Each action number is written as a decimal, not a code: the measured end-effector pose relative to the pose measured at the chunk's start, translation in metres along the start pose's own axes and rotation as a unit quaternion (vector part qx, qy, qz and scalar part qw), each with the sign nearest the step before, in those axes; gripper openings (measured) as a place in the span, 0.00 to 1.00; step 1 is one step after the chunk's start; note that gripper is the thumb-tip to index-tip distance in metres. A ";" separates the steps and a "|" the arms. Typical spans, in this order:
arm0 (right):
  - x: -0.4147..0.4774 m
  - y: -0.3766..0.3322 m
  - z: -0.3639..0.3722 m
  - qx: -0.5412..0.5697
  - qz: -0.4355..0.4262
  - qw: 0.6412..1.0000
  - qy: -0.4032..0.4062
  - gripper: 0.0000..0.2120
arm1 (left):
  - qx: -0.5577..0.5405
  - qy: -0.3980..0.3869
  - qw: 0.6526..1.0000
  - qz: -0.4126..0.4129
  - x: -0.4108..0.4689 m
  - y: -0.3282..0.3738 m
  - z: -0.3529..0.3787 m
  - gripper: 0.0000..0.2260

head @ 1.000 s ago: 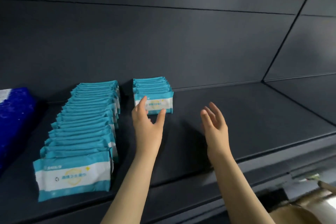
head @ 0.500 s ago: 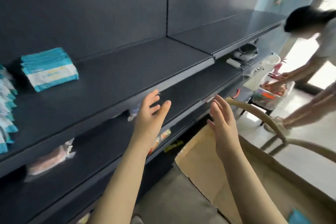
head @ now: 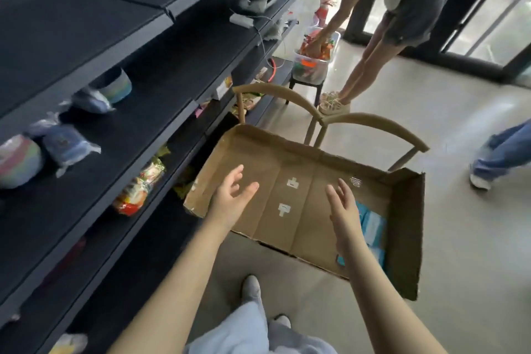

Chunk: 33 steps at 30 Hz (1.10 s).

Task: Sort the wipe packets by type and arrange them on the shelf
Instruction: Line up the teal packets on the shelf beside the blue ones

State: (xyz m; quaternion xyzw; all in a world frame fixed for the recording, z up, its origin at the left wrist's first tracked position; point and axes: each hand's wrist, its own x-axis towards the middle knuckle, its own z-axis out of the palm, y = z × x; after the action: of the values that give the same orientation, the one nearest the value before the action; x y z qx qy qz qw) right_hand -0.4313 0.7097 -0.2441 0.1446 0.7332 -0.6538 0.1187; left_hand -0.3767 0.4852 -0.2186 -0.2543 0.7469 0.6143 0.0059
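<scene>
Reach shifted from shelf (head: 86,17) to cardboard box (head: 301,236). Grip apart and empty on left hand (head: 230,201) and right hand (head: 343,210). Remaining wipe packets (head: 373,227) lie inside.

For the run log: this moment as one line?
left hand: open, empty | right hand: open, empty | both: over cardboard box | wipe packets: in box, right end

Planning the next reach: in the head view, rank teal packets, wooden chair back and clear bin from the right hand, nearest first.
1. teal packets, in the cardboard box beside the right hand.
2. wooden chair back, beyond the box.
3. clear bin, farthest, past the chair.
</scene>
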 end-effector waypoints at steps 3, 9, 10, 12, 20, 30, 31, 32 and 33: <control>0.016 0.022 -0.026 -0.005 0.032 0.999 0.030 0.28 | 0.011 -0.045 0.999 -0.027 0.019 -0.010 0.030 0.26; 0.044 0.055 -0.068 0.019 0.104 0.991 0.086 0.36 | 0.044 -0.112 0.990 -0.069 0.053 -0.032 0.086 0.26; 0.050 0.065 -0.075 0.026 0.123 0.987 0.096 0.41 | 0.052 -0.125 0.988 -0.077 0.058 -0.037 0.095 0.26; 0.062 0.084 -0.092 0.044 0.160 0.979 0.119 0.42 | 0.072 -0.151 0.981 -0.094 0.068 -0.046 0.116 0.25; 0.140 0.154 -0.165 -0.001 0.273 0.957 0.101 0.30 | 0.116 -0.191 0.955 -0.197 0.119 -0.096 0.221 0.24; 0.249 0.244 -0.223 -0.090 0.328 0.939 0.053 0.30 | 0.165 -0.204 0.919 -0.293 0.174 -0.167 0.358 0.26; 0.257 0.252 -0.226 -0.098 0.329 0.938 0.053 0.29 | 0.170 -0.207 0.918 -0.292 0.179 -0.172 0.370 0.26; 0.265 0.258 -0.229 -0.103 0.330 0.937 0.049 0.29 | 0.172 -0.208 0.917 -0.292 0.184 -0.176 0.382 0.27; 0.271 0.264 -0.230 -0.100 0.335 0.936 0.044 0.29 | 0.174 -0.208 0.916 -0.294 0.189 -0.181 0.392 0.28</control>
State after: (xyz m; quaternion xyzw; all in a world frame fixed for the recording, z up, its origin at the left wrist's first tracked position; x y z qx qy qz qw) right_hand -0.5832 0.9811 -0.5595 0.3978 0.7084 -0.4925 0.3120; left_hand -0.5900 0.7551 -0.5412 -0.3243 0.7155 0.4839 0.3856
